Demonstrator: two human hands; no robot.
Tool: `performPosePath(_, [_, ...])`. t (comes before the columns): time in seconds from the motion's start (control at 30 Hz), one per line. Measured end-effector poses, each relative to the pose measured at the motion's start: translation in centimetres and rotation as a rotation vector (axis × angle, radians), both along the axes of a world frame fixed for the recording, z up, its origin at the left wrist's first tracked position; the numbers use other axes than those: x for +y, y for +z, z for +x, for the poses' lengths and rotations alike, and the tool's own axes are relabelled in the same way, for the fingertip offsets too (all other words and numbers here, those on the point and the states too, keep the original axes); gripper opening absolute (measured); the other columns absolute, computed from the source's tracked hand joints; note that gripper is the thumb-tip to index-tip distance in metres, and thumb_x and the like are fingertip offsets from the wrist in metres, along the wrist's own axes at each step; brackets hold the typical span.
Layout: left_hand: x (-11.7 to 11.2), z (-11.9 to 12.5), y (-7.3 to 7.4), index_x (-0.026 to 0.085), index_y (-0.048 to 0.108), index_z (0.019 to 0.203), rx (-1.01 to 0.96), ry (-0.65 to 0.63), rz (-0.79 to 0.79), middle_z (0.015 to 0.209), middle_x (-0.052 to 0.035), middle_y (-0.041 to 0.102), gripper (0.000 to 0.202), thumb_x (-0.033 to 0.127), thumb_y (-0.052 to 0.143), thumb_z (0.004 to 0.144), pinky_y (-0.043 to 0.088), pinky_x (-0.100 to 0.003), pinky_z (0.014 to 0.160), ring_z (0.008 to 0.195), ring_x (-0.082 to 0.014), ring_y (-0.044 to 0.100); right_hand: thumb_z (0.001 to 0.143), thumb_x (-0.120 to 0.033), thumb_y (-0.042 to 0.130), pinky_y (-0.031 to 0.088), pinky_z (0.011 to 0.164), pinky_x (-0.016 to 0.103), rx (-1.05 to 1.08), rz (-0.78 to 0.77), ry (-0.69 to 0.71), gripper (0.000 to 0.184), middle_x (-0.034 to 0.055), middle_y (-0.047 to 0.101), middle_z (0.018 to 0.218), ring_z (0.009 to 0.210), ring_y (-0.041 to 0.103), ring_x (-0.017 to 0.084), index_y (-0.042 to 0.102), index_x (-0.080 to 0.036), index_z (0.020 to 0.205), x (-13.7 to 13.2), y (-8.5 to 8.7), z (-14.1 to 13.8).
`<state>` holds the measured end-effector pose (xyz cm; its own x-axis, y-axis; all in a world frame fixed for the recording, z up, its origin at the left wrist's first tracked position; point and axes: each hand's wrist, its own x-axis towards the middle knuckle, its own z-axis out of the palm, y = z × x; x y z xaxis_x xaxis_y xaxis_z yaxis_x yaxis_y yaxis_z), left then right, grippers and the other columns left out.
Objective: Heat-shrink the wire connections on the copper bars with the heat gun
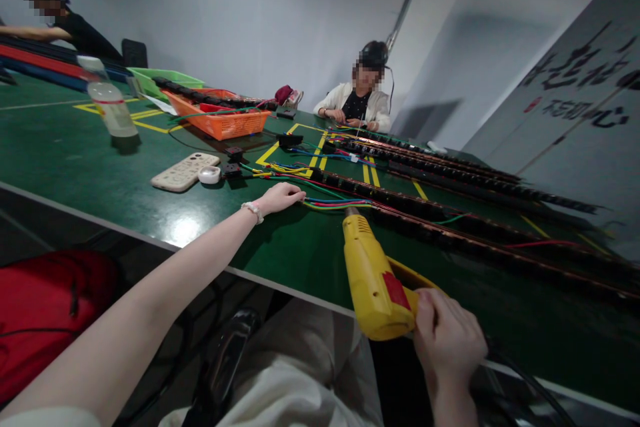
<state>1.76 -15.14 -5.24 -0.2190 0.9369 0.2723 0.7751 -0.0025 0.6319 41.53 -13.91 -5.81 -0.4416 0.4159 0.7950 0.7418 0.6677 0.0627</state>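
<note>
A yellow heat gun (373,280) with a red label is gripped at its handle by my right hand (447,340). Its metal nozzle points away from me, at a bundle of coloured wires (335,203) and very near it. The fingers of my left hand (281,198) are pinched on the left end of these blue, red, green and yellow wires. To the right the wires run into a long dark strip with copper-coloured edges (450,238), which lies slantwise on the green table (295,247). The wire ends inside my left fingers are hidden.
A phone (185,171) and a small white case (209,175) lie left of my left hand. Beyond them are a bottle (111,107) and an orange basket (220,123). More long strips (450,177) stretch rightward. Two people sit across the table.
</note>
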Motion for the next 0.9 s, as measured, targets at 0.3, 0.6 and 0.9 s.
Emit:
performPosePath(0.3, [-0.2,0.7,0.1,0.014,0.063,0.069,0.029,-0.036,0.065,0.060,0.0008,0.055,0.044,0.049,0.042,0.086,0.030,-0.023,0.057,0.058,-0.0109,0.043,0.093,-0.031,0.035,0.034,0.071,0.030,0.041,-0.218,0.150,0.030,0.0029,0.060,0.070,0.072,0.053,0.016,0.056,-0.020,0.074,-3.0,0.3,-5.9])
performPosePath(0.6, [0.0,0.5,0.1,0.014,0.065,0.075,-0.007,-0.029,0.029,0.077,-0.0029,0.065,0.047,0.051,0.038,0.086,0.038,-0.024,0.067,0.072,-0.0155,0.052,0.093,-0.058,0.022,0.030,0.096,0.038,0.041,-0.431,0.437,0.054,0.0040,0.065,0.107,0.101,0.056,0.019,0.060,-0.022,0.110,-4.4,2.0,-6.9])
performPosePath(0.9, [-0.6,1.2,0.7,0.014,0.057,0.065,-0.051,-0.012,-0.015,0.060,0.0003,0.051,0.052,0.055,0.035,0.086,0.031,-0.024,0.057,0.058,-0.0112,0.040,0.072,-0.075,0.048,0.039,0.085,0.036,-0.063,-0.542,0.555,0.083,0.0078,0.064,0.110,0.096,0.058,0.023,0.048,-0.018,0.132,-5.0,2.7,-7.6])
